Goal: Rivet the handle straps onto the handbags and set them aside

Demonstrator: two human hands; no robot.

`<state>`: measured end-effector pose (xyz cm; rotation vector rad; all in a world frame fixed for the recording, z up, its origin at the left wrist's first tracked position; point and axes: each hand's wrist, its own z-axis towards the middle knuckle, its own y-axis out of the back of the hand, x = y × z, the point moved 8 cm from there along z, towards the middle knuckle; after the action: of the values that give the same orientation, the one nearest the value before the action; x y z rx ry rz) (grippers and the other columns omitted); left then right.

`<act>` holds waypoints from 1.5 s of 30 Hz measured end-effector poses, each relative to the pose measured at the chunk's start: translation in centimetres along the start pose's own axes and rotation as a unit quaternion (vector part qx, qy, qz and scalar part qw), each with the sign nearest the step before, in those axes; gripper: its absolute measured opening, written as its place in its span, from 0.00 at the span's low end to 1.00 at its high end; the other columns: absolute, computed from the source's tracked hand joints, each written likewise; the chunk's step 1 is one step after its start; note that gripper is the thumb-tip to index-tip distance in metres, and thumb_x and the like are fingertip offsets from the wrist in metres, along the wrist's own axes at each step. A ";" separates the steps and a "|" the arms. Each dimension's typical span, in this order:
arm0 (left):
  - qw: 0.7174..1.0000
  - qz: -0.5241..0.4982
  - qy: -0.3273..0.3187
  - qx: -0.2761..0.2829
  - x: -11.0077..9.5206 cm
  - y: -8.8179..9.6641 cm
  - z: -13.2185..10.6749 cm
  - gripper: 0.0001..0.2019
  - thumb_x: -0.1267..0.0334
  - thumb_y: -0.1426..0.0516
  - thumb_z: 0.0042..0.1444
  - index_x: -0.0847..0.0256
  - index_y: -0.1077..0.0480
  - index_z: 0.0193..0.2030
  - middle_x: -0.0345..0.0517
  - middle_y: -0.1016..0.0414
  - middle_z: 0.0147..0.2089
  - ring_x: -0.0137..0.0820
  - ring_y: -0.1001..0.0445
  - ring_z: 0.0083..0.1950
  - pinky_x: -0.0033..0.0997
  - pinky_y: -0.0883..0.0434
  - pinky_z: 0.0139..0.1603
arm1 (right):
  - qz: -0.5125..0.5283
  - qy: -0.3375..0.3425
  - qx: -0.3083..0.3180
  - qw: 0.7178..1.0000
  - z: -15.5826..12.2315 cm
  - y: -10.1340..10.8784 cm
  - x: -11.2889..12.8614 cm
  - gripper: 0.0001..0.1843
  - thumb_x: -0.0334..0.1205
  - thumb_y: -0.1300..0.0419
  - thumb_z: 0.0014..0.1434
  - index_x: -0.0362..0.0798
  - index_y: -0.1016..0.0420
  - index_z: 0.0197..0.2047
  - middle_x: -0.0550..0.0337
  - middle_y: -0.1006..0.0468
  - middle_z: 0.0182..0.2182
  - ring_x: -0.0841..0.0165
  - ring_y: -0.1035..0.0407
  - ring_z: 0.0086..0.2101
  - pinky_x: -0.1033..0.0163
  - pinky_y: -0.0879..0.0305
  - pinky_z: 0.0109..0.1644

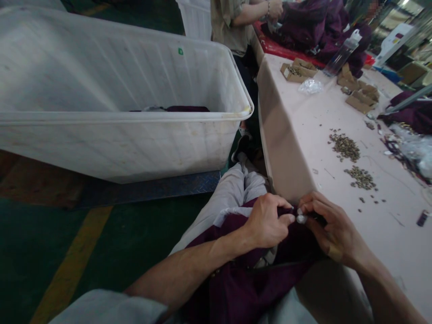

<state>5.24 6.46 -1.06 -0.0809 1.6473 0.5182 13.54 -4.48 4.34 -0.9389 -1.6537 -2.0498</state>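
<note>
A maroon cloth piece lies bunched across my lap; its kind is hard to make out. With thumb and forefinger, my left hand pinches a dark edge of it. Opposite, close to the table's edge, my right hand is closed at the same edge, thumb and finger pressed together. White wrapping covers the tips of that thumb and finger, and a tan strip sits near the thumb's base. Whether a small part is also between these fingertips is hidden. Several small brass-coloured metal pieces lie heaped on the table, beyond my right hand.
The pale-covered table runs along my right, bearing small cardboard boxes, a clear bottle and plastic bags. A large white bin stands ahead on the left. Another person handles maroon cloth at the table's far end.
</note>
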 end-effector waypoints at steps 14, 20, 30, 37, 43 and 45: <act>0.976 0.149 -0.158 0.005 -2.6 -0.4 -0.8 0.07 0.69 0.41 0.56 0.66 0.22 0.39 0.53 0.22 0.35 0.41 0.24 0.38 0.39 0.31 0.40 | 0.099 -0.132 0.036 0.986 -0.5 -0.4 -2.7 0.09 0.39 0.38 0.64 0.50 0.29 0.48 0.58 0.22 0.40 0.63 0.27 0.40 0.63 0.30 0.44; 0.983 0.109 -0.149 -0.005 -2.4 -0.1 -0.8 0.07 0.71 0.39 0.52 0.66 0.23 0.39 0.52 0.21 0.36 0.40 0.24 0.38 0.38 0.31 0.40 | 0.080 -0.124 0.006 0.989 -0.5 -0.6 -2.9 0.09 0.43 0.38 0.65 0.48 0.27 0.44 0.57 0.21 0.36 0.63 0.26 0.37 0.62 0.29 0.41; 0.995 0.027 -0.095 0.017 -2.1 2.4 0.1 0.10 0.68 0.36 0.54 0.64 0.22 0.44 0.50 0.18 0.42 0.38 0.22 0.43 0.35 0.28 0.46 | 0.061 -0.097 0.021 0.993 -1.2 1.6 -3.8 0.22 0.44 0.34 0.63 0.52 0.27 0.60 0.52 0.19 0.53 0.56 0.24 0.53 0.58 0.26 0.56; 0.980 0.091 -0.179 0.011 -1.5 2.8 0.6 0.14 0.72 0.44 0.61 0.63 0.21 0.50 0.53 0.21 0.46 0.38 0.24 0.48 0.35 0.29 0.51 | -0.047 -0.056 0.023 0.997 -0.8 0.4 -3.8 0.23 0.39 0.40 0.66 0.53 0.29 0.63 0.51 0.21 0.57 0.54 0.25 0.55 0.53 0.25 0.58; 0.979 -0.047 -0.047 0.194 2.3 0.0 1.4 0.10 0.64 0.43 0.63 0.65 0.21 0.36 0.48 0.20 0.31 0.31 0.24 0.30 0.28 0.30 0.33 | 0.041 -0.077 0.075 0.993 -0.8 -0.7 -3.1 0.20 0.42 0.50 0.73 0.51 0.32 0.65 0.52 0.18 0.45 0.65 0.20 0.38 0.62 0.24 0.43; 0.968 -0.092 -0.015 0.232 2.7 -0.8 1.1 0.12 0.62 0.44 0.63 0.66 0.22 0.36 0.48 0.21 0.30 0.30 0.24 0.28 0.27 0.31 0.30 | 0.076 -0.098 0.081 0.989 -1.0 -0.6 -3.4 0.20 0.45 0.50 0.74 0.48 0.32 0.64 0.56 0.19 0.36 0.67 0.22 0.33 0.65 0.26 0.38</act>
<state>6.10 6.79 -3.99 0.1186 1.6735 -0.0142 15.29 -5.77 1.49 -1.2001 -1.7555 -1.7421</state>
